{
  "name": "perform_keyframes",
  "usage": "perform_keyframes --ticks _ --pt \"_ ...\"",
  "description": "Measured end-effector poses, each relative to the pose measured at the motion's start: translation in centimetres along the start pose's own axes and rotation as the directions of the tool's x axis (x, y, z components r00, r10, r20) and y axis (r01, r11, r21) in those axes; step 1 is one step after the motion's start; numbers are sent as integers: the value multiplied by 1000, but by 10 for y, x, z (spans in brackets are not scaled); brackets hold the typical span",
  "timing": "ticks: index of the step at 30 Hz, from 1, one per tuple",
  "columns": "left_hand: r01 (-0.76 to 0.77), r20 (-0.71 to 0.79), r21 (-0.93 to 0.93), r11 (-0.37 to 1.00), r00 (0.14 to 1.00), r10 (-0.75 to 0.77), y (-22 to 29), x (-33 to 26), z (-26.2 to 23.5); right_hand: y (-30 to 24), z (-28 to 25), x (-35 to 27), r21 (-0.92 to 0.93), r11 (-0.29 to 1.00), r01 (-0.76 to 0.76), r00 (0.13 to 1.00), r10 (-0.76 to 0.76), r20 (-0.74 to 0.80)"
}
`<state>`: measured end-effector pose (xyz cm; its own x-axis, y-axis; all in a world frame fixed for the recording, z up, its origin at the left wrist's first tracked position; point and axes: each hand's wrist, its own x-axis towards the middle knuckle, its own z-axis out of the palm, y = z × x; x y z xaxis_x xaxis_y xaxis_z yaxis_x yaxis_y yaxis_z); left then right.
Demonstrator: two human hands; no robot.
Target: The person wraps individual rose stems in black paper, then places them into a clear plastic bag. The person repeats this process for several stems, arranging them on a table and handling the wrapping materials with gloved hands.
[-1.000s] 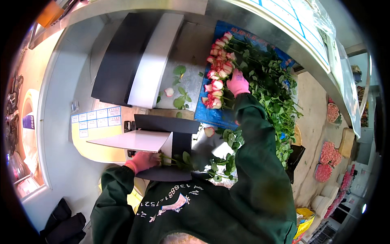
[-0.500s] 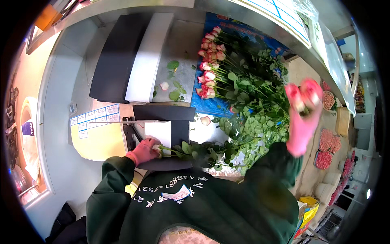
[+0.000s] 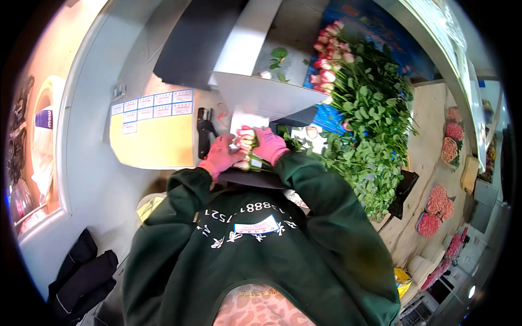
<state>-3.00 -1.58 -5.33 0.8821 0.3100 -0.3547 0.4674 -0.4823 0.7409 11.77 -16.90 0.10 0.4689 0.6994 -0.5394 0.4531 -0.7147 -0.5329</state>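
A row of pink-and-white roses (image 3: 246,140) lies on a white sheet (image 3: 251,119) just in front of me, between my two pink-gloved hands. My left hand (image 3: 222,156) presses its bent fingers against the left side of the blooms. From the right, my right hand (image 3: 271,144) closes around the blooms and upper stems; its fingertips are partly hidden. Below them shows the edge of a dark wrapping sheet (image 3: 253,178). A pale grey sheet (image 3: 266,93) curves up just beyond my hands.
A large leafy heap of roses (image 3: 364,108) lies right on blue plastic. Stacked black sheets (image 3: 198,41) and white sheets (image 3: 247,41) lie at the back. A black stapler (image 3: 205,133) stands beside a yellow board with labels (image 3: 155,138). Bunched flowers (image 3: 439,202) rest far right.
My right hand has come in from the far right with roses, which now lie in front of me beside my left hand. The view has shifted, and a pale sheet now stands raised beyond my hands.
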Motion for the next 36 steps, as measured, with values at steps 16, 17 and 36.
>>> perform_keyframes --ticks 16,17,36 --pt "-425 432 346 837 864 260 43 74 -23 22 -5 -21 -400 916 28 999 -34 -10" --pt "-402 447 327 855 863 235 46 74 -27 29 -40 -31 -307 946 100 991 -66 119" --pt "-442 324 271 855 878 352 11 36 -19 148 -241 -53 -124 983 -133 657 -6 -754"
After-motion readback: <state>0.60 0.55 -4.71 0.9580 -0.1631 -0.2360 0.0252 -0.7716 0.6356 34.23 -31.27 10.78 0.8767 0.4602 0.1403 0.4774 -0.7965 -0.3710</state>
